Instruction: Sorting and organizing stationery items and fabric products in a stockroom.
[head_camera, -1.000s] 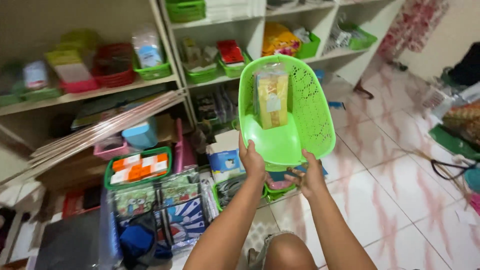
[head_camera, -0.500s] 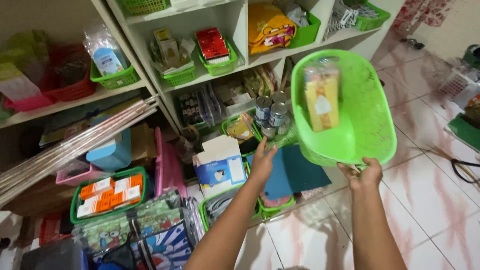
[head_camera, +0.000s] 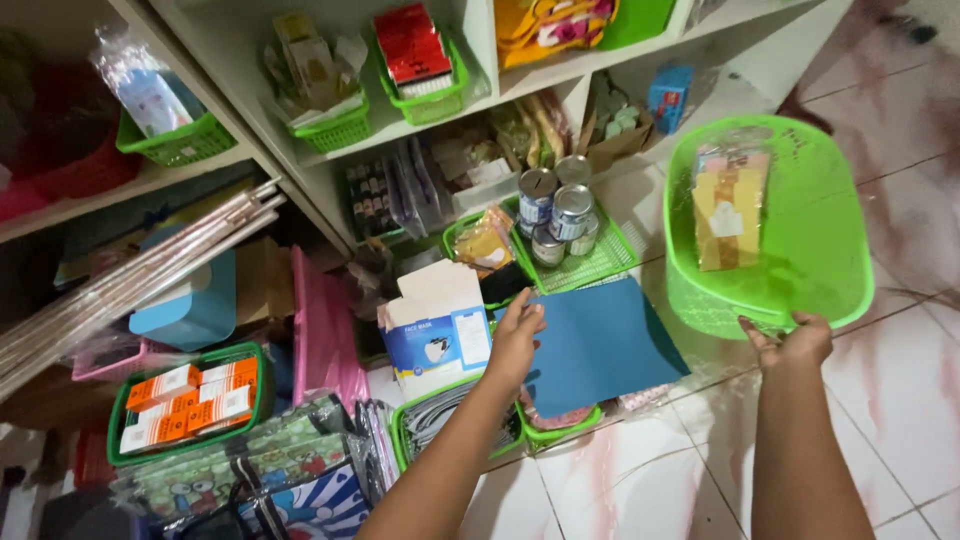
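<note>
Green basket (head_camera: 800, 240) held out over tiled floor (head_camera: 900, 400) at right, gripped by its near rim in right hand (head_camera: 795, 342), fingers closed on edge; yellow packet (head_camera: 730, 210) lying inside. Blue sheet (head_camera: 600, 345) touched at left edge by left hand (head_camera: 515, 340), fingers curled on it, firm grip not confirmed; sheet resting over small basket on floor. Both arms extended forward. Tins (head_camera: 558, 210) set in tray beyond. Head view only.

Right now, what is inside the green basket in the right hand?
The green basket, gripped at its rim by the right hand, holds one clear packet of yellow items. What the packet covers cannot be seen.
</note>
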